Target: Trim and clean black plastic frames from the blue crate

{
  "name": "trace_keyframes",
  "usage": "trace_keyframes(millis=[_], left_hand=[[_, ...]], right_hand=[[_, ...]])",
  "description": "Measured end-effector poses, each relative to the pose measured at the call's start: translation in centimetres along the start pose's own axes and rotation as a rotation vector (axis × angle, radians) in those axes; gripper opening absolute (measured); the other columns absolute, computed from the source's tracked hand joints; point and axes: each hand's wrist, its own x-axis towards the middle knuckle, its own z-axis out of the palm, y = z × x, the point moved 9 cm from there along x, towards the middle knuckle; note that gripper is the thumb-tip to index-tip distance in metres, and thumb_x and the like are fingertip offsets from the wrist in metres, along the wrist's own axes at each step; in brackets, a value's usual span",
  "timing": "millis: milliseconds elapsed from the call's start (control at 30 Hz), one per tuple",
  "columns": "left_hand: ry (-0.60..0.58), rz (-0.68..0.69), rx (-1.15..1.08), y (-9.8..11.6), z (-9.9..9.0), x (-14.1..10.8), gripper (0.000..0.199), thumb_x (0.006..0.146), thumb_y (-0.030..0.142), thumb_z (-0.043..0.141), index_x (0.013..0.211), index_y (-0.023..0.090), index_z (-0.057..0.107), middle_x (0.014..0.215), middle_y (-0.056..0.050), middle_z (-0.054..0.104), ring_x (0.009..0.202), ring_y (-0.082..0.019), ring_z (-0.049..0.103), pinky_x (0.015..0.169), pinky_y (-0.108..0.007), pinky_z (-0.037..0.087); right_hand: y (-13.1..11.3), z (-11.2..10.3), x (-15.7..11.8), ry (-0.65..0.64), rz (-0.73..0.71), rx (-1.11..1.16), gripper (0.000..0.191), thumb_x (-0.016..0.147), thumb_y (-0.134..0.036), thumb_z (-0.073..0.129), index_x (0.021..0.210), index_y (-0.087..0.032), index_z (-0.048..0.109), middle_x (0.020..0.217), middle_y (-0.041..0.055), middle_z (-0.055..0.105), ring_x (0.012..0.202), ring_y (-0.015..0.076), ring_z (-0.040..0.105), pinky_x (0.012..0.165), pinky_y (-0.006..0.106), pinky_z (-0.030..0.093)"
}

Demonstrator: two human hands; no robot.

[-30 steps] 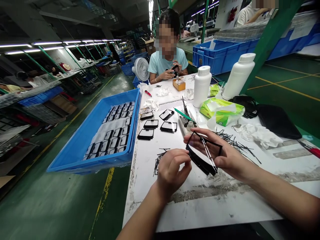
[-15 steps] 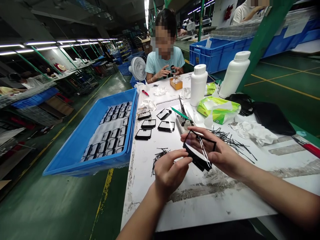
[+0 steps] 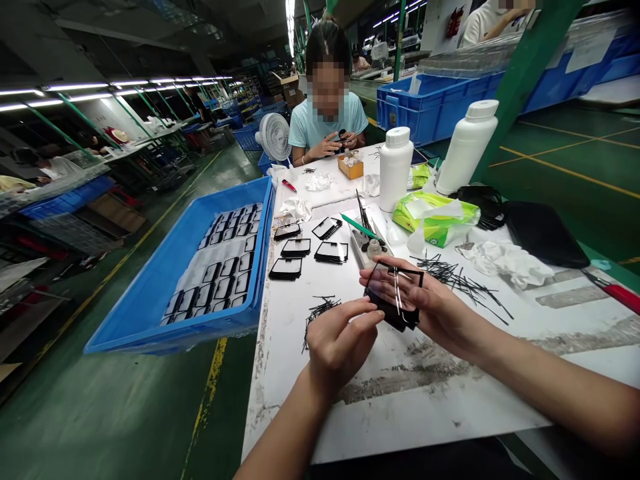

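Right hand: the right hand (image 3: 436, 303) holds a black-framed pane (image 3: 411, 285), with the fingers behind it and the thumb at its right edge.
Left hand: the left hand (image 3: 340, 337) is narrow, its fingertips together at the lower left corner of the pane; whether they pinch it or only touch it, I cannot tell.
Framed pane: it is tilted above the table (image 3: 425, 413), between the two hands; more dark frames seem to lie under it.
Clear face: the thumb or fingers could leave a mark, because they are so near to the shiny part.
Grip: the pane could slip or turn, I judge, if the right thumb becomes loose while the left fingers pull at the corner.
Small bottle: the small bottle (image 3: 374, 249) is just beyond the right fingertips; a careless push forward could knock it.
Black strips: one heap of strips (image 3: 320, 310) is beside the left hand, another beyond the right wrist; a sleeve or hand could sweep them.
Piled panes: five low piles (image 3: 331, 252) lie near the blue tub (image 3: 145, 293), which holds rows of similar pieces.
Farther right: the tissue pack (image 3: 435, 220) and white bottle (image 3: 395, 170) limit the space for reaching forward.
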Motion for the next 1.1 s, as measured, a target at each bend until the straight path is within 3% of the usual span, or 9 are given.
trace_keyframes(millis=[267,467,767,967,1100], left_hand=[[0.049,0.043,-0.010,0.4,-0.5,0.1,0.032,0.062,-0.006,0.068,0.088,0.011,0.061,0.082,-0.008,0.068,0.086,-0.018,0.067,0.079,-0.029,0.058],[0.067,0.056,-0.033,0.3,-0.8,-0.3,0.029,0.064,-0.004,0.068,0.087,0.012,0.061,0.085,-0.008,0.067,0.089,-0.020,0.066,0.080,-0.034,0.058],[0.055,0.062,-0.116,0.2,-0.8,-0.2,0.025,0.066,-0.006,0.064,0.086,0.009,0.061,0.087,-0.011,0.064,0.094,-0.025,0.065,0.081,-0.040,0.058],[0.061,0.064,-0.030,0.3,-1.1,-0.1,0.025,0.067,-0.003,0.065,0.088,0.011,0.061,0.091,-0.010,0.063,0.091,-0.021,0.066,0.079,-0.035,0.058],[0.051,0.068,0.037,0.4,-1.3,0.2,0.028,0.065,-0.003,0.066,0.087,0.013,0.059,0.081,-0.006,0.066,0.082,-0.017,0.067,0.076,-0.028,0.058]], right_hand=[[-0.1,0.6,-0.3,0.012,-0.038,-0.036,0.068,0.072,-0.038,0.076,0.128,-0.025,0.039,0.134,0.0105,0.046,0.125,0.0181,0.045,0.103,0.027,0.041],[-0.9,1.4,-0.5,-0.037,-0.098,-0.095,0.067,0.071,-0.038,0.077,0.126,-0.028,0.040,0.133,0.0072,0.047,0.125,0.0139,0.045,0.102,0.020,0.041],[-0.9,1.5,-0.6,-0.022,-0.090,-0.162,0.073,0.067,-0.043,0.078,0.126,-0.028,0.038,0.133,0.0085,0.046,0.128,0.0174,0.042,0.105,0.027,0.039],[-0.6,1.3,-0.6,-0.035,-0.058,-0.157,0.076,0.067,-0.047,0.077,0.126,-0.028,0.034,0.134,0.0098,0.043,0.130,0.0191,0.039,0.106,0.032,0.038],[0.4,1.2,-0.4,-0.030,0.023,-0.188,0.078,0.070,-0.056,0.071,0.129,-0.025,0.031,0.137,0.0130,0.040,0.130,0.0225,0.038,0.109,0.040,0.033]])
